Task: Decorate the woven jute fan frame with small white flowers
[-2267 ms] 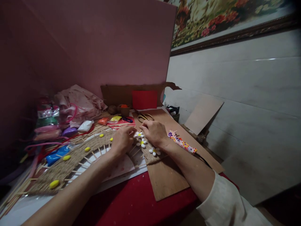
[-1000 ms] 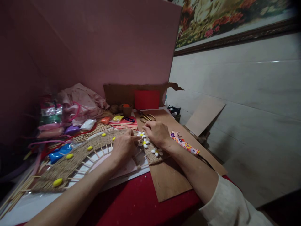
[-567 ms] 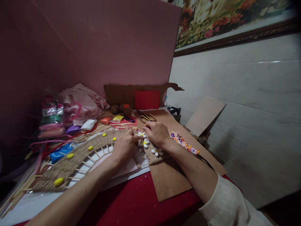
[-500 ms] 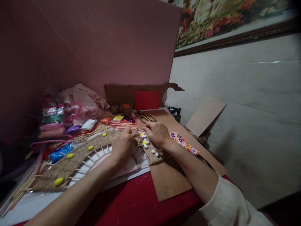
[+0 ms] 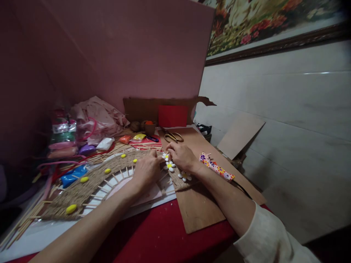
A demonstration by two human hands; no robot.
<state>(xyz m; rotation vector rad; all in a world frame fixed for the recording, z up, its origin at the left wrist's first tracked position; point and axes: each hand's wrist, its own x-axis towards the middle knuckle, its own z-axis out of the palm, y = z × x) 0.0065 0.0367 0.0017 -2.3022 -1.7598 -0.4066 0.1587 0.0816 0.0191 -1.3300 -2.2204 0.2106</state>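
On the red table, both hands meet at the weave's right end.
Left hand [image 5: 146,170] curls loosely on the weave [image 5: 90,179]; right hand [image 5: 182,156] pinches beside white flowers [image 5: 170,165]. Whatever the fingertips grip is hidden, and dim light blurs it.

White-and-yellow flowers [image 5: 170,166] on tan weave [image 5: 90,179]
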